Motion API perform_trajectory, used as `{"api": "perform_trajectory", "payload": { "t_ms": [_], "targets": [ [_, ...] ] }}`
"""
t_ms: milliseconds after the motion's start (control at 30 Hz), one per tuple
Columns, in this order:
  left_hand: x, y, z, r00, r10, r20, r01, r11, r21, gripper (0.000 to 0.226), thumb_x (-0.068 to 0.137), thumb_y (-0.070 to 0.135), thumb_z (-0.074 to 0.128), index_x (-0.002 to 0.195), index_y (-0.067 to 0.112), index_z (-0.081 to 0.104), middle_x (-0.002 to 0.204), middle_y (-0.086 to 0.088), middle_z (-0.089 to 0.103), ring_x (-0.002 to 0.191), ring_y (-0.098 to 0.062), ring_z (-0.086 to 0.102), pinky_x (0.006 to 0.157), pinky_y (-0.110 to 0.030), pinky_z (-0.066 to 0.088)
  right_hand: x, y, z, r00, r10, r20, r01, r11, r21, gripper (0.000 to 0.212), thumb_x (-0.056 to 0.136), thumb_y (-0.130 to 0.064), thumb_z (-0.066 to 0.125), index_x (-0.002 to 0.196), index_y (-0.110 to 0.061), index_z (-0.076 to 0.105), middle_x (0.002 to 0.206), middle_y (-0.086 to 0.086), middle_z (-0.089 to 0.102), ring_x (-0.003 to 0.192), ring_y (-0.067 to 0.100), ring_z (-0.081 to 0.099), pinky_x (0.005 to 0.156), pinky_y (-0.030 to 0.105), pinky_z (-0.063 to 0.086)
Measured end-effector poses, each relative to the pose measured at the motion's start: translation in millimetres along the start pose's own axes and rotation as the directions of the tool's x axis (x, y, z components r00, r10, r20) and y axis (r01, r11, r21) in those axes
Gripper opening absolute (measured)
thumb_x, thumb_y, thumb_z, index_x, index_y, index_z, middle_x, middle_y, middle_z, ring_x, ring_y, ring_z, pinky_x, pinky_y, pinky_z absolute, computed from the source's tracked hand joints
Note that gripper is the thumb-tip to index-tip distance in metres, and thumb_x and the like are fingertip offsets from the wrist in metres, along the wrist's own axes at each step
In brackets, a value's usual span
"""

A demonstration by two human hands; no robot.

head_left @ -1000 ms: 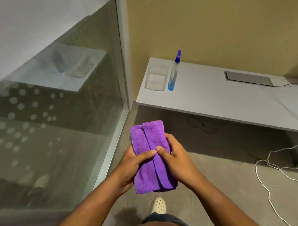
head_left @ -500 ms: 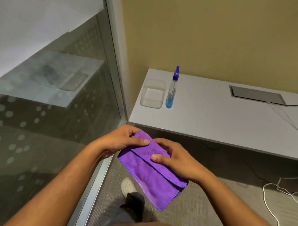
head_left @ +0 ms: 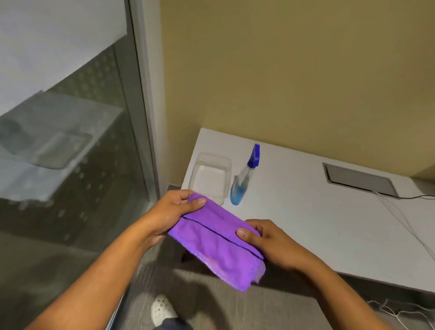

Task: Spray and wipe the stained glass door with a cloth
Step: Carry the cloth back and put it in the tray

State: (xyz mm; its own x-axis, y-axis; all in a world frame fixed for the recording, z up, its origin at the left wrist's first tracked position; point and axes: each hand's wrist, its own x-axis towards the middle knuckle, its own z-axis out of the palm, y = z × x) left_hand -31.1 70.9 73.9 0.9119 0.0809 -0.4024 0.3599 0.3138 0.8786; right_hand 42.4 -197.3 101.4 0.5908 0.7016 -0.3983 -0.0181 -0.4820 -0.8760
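Observation:
A folded purple cloth (head_left: 218, 241) is held between both hands at the middle of the view. My left hand (head_left: 169, 213) pinches its far left end, and my right hand (head_left: 271, 242) grips its right side. The glass door (head_left: 63, 158) fills the left side, with a dotted pattern and reflections on it. A clear spray bottle (head_left: 242, 186) with a blue nozzle and blue liquid stands on the white desk (head_left: 312, 225), just beyond the cloth.
A clear plastic tray (head_left: 212, 176) sits on the desk's left corner beside the bottle. A grey cable hatch (head_left: 360, 179) is set in the desk, with white cables running off it to the floor. A yellow wall stands behind. My white shoe (head_left: 162, 310) is on the carpet.
The cloth has turned from upright to lying slanted between my hands, which have moved apart along it. My view has shifted closer to the desk and further up.

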Motion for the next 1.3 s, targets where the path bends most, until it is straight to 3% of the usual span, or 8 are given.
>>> {"api": "perform_trajectory", "payload": {
  "t_ms": [67,267,433,633,800,1000,1133,1300],
  "targets": [
    [16,5,-15,0.998,-0.066,-0.002,0.065,0.991,-0.118,0.035,0.086,0.036,0.082,0.112,0.013,0.083,0.114,-0.018,0.080,0.096,-0.028,0.080,0.080,-0.035,0.067,27,-16,-4,1.000,-0.009,-0.021,0.008,1.000,-0.022,0.044,0.104,-0.046,0.056,0.110,-0.005,0.072,0.099,0.020,0.073,0.084,0.026,0.071,0.077,0.032,0.052],
    [44,7,-51,0.968,-0.230,0.096,0.249,0.901,-0.356,0.027,0.092,0.030,0.075,0.111,0.012,0.083,0.113,-0.016,0.079,0.094,-0.023,0.080,0.080,-0.033,0.067,80,-52,-19,0.998,-0.060,0.019,0.063,0.964,-0.259,0.042,0.097,-0.055,0.059,0.110,-0.018,0.074,0.094,0.000,0.075,0.086,0.017,0.074,0.079,0.037,0.062],
    [70,21,-67,0.987,-0.151,-0.054,0.120,0.918,-0.378,0.032,0.089,0.032,0.076,0.115,0.013,0.081,0.120,-0.016,0.079,0.097,-0.021,0.080,0.080,-0.030,0.066,118,-92,-60,0.984,-0.070,0.163,0.135,0.892,-0.431,0.041,0.096,-0.049,0.067,0.126,-0.021,0.072,0.111,-0.007,0.075,0.101,0.013,0.072,0.092,0.039,0.061],
    [103,52,-67,0.995,0.028,-0.098,-0.064,0.925,-0.375,0.041,0.093,0.013,0.071,0.132,0.002,0.069,0.128,-0.021,0.076,0.103,-0.025,0.080,0.087,-0.034,0.066,202,-140,-112,0.951,-0.108,0.289,0.275,0.720,-0.637,0.021,0.100,-0.032,0.070,0.119,-0.023,0.072,0.107,0.000,0.076,0.099,0.024,0.069,0.092,0.042,0.055],
    [148,78,-60,0.949,0.053,-0.311,-0.112,0.978,-0.177,0.034,0.093,-0.003,0.071,0.127,0.003,0.068,0.116,-0.018,0.080,0.089,-0.022,0.080,0.075,-0.030,0.066,295,-130,-151,0.930,0.030,0.367,0.259,0.654,-0.711,0.013,0.098,-0.018,0.070,0.104,-0.007,0.070,0.091,0.009,0.068,0.083,0.027,0.062,0.083,0.043,0.054],
    [216,68,-55,0.819,0.133,-0.558,0.063,0.946,0.318,0.030,0.086,0.013,0.087,0.111,0.011,0.071,0.091,0.000,0.073,0.078,-0.013,0.066,0.062,-0.019,0.052,385,-73,-176,0.851,0.108,0.514,0.328,0.655,-0.680,0.009,0.092,-0.011,0.073,0.086,-0.011,0.068,0.077,0.000,0.063,0.075,0.020,0.059,0.075,0.033,0.047],
    [244,50,-45,0.819,0.149,-0.555,0.122,0.899,0.421,0.032,0.087,0.012,0.086,0.113,0.016,0.068,0.097,0.004,0.069,0.088,-0.015,0.066,0.074,-0.028,0.060,420,-34,-184,0.829,0.077,0.554,0.410,0.592,-0.694,0.018,0.093,-0.020,0.074,0.111,-0.017,0.075,0.096,-0.010,0.069,0.090,0.015,0.065,0.086,0.030,0.053],
    [265,38,-37,0.820,0.162,-0.549,0.193,0.824,0.533,0.029,0.089,0.014,0.083,0.117,0.012,0.073,0.107,-0.004,0.074,0.095,-0.021,0.069,0.080,-0.032,0.059,433,10,-187,0.806,0.016,0.592,0.471,0.588,-0.658,0.032,0.093,-0.024,0.076,0.124,-0.014,0.071,0.109,0.000,0.076,0.091,0.015,0.066,0.086,0.028,0.052]
  ]
}}
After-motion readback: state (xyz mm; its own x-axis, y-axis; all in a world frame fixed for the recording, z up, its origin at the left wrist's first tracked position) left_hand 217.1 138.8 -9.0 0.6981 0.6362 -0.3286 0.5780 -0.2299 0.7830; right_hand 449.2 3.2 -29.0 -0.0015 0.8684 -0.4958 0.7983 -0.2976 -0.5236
